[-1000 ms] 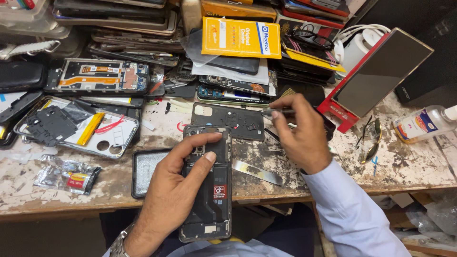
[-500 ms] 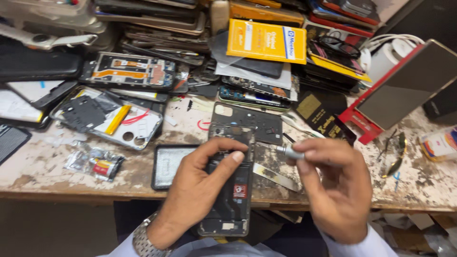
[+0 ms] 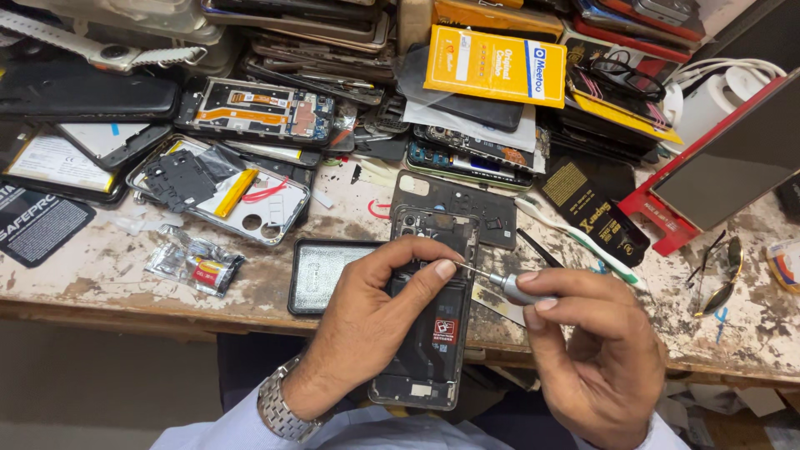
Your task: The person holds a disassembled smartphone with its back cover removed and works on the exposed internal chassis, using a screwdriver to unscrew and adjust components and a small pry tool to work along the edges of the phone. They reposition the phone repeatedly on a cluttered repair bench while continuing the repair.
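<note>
Gripping an opened phone [image 3: 429, 333] overhanging the workbench edge [image 3: 125, 300], left hand [image 3: 367, 321] fingers curled. Pinching a screwdriver [image 3: 508, 286], right hand [image 3: 596, 350]. Parts-filled back cover [image 3: 218, 190] upper left.

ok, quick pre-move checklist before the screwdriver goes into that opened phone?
1. Left hand steadying the opened phone: ok.
2. Right hand gripping the screwdriver: ok.
3. Tip seated on a screw: cannot tell, thumb hides it.
4. Phone fully on the workbench: not ok, its lower end overhangs the edge.
5. Loose back cover apart from the phone: ok.
</note>
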Demonstrator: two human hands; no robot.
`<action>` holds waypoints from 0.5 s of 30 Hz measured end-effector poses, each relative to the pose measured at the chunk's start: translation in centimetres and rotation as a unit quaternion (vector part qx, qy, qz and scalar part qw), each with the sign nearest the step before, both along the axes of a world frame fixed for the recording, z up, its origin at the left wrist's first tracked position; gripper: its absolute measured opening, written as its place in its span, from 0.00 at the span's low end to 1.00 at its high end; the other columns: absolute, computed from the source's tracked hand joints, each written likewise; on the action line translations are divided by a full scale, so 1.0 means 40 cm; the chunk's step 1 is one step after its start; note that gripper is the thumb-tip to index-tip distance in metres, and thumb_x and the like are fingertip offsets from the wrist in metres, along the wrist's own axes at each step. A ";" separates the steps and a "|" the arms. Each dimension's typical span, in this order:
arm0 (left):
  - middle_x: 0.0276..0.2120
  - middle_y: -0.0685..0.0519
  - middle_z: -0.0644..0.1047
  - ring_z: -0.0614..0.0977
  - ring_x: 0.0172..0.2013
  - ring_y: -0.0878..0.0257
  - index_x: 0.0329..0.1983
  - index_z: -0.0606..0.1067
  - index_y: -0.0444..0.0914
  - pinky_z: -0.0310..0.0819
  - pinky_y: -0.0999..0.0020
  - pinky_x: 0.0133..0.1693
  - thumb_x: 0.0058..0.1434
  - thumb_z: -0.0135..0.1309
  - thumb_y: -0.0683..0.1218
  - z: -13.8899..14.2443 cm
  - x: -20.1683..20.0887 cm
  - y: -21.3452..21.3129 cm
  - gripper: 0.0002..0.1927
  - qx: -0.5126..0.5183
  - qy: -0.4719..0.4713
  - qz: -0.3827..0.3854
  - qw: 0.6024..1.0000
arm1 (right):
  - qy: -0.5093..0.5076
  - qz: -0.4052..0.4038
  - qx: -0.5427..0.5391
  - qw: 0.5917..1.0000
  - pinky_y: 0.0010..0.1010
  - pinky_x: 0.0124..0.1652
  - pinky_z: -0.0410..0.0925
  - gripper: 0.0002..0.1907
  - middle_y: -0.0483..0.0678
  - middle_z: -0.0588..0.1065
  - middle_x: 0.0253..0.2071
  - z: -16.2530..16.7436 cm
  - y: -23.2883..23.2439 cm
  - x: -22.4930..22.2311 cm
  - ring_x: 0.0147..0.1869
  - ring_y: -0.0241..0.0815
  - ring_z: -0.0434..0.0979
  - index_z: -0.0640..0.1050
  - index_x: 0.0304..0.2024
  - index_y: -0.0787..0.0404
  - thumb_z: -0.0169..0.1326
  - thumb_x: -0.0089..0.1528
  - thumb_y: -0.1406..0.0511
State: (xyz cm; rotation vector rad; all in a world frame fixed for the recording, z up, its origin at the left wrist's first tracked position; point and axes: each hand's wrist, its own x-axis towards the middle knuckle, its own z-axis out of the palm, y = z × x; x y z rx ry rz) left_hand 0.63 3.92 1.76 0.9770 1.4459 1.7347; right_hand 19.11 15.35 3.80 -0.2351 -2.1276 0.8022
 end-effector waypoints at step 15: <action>0.34 0.57 0.82 0.80 0.39 0.72 0.45 0.79 0.35 0.78 0.74 0.42 0.69 0.53 0.48 -0.012 -0.004 -0.006 0.11 -0.002 0.034 0.004 0.999 | -0.004 0.003 0.002 1.000 0.30 0.54 0.78 0.15 0.55 0.76 0.52 0.002 -0.009 0.002 0.57 0.42 0.80 0.70 0.47 0.62 0.57 0.63 0.79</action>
